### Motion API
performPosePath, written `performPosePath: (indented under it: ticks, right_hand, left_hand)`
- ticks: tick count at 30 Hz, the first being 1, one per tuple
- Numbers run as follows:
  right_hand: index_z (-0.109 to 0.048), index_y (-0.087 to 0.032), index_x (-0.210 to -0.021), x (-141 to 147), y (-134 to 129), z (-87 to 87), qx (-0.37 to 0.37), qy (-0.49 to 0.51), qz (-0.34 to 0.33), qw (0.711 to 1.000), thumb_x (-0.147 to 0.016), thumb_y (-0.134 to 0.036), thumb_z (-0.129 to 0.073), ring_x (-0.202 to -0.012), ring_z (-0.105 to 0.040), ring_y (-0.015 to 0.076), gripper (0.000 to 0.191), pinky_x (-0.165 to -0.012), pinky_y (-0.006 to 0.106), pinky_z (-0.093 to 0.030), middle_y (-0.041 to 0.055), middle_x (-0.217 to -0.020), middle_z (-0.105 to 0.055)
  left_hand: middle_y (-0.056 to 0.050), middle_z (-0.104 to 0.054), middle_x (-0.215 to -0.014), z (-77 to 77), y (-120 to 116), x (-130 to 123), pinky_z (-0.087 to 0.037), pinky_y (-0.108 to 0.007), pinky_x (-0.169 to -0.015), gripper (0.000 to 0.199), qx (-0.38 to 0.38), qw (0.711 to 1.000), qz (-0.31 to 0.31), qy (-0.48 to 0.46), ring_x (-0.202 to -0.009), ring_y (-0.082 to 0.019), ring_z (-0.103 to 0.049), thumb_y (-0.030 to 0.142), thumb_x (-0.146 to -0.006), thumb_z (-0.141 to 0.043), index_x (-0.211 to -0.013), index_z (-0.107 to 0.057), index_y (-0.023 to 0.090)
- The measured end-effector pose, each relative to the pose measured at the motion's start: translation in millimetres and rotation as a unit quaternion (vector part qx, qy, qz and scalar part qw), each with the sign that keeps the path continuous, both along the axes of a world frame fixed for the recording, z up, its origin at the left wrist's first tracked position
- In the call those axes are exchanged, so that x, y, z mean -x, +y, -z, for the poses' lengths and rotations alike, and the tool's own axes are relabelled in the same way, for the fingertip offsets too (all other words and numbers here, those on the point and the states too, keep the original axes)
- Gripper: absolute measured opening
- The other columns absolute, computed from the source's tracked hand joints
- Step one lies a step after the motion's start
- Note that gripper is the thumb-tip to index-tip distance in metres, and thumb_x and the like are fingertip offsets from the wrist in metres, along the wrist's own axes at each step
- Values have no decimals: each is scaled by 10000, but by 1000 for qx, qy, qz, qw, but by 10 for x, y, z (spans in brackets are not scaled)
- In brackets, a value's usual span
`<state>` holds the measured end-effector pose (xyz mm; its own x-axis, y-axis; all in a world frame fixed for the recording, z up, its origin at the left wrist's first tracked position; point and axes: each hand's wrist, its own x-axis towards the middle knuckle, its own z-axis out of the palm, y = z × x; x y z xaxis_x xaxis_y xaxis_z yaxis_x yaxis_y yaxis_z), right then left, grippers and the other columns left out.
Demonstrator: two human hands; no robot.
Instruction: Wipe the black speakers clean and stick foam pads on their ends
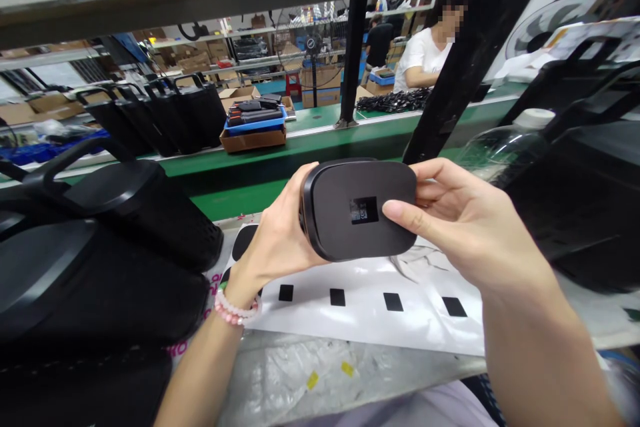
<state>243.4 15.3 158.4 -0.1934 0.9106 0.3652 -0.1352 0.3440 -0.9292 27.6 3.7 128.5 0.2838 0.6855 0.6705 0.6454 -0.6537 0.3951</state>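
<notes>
Landmark: a white sheet (420,330) with a row of small black squares, lying on the work surface.
Black device: rounded and flat-faced, this device (335,233) is held up over the far part of the white sheet, tilted so its broad face turns toward the wearer.
Device face: smooth and dark, with a small square label (365,209) near the middle bearing tiny print, too small to read.
Left arm: reaches in from the near left of the white sheet, a pink and white beaded bracelet (234,310) at the wrist.
Left hand: the hand (280,233) cups the device's left side, palm inward, clamped on its edge; some fingertips are hidden behind it.
Right arm: comes up from the near right of the white sheet, forearm angled inward.
Right hand: the hand (465,213) closes on the device's right edge, thumb extended flat on the face just beside the label, other fingers bent at and behind the edge.
Left of the white sheet: large black cases (125,267) with handles.
Right of the white sheet: a clear bottle (505,147) with a white cap, farther back.
Beyond the white sheet: a green bench (250,190), and a person (420,63) in a white shirt.
</notes>
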Motion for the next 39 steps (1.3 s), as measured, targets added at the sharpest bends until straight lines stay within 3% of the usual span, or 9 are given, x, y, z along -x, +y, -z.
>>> performPosePath:
  ticks: [5, 17, 39]
  right_hand:
    - [-686, -235, -841, 10, -3, -7, 19, 5, 3, 1000, -616, -358, -898, -702, -710, 177, 332, -606, 257, -610, -7, -768, -731]
    - [-692, -258, -867, -4, -17, 40, -8, -20, 16, 1000, -711, -331, -836, -703, -705, 167, 225, -590, 243, -604, -10, -807, -737]
    - [-653, -246, -945, -47, -50, 78, -8, -102, 67, 992, -746, -381, -808, -693, -697, 162, 286, -583, 250, -592, 6, -848, -752]
  left_hand:
    - [-137, -491, -1441, -2, 2, 0, -472, -409, -1076, 957, -10, 1000, 3, 4, -1305, -297, -531, 390, -675, -813, -1454, -286, 213]
    - [-156, -456, -1466, 16, -5, 2, -428, -390, -1122, 967, -3, 1000, 14, -1, -1341, -271, -493, 366, -672, -826, -1453, -285, 184]
    - [-217, -442, -1460, 74, 19, 1, -422, -475, -1127, 1039, 1, 1000, 20, 7, -1369, -336, -454, 402, -656, -834, -1473, -247, 145]
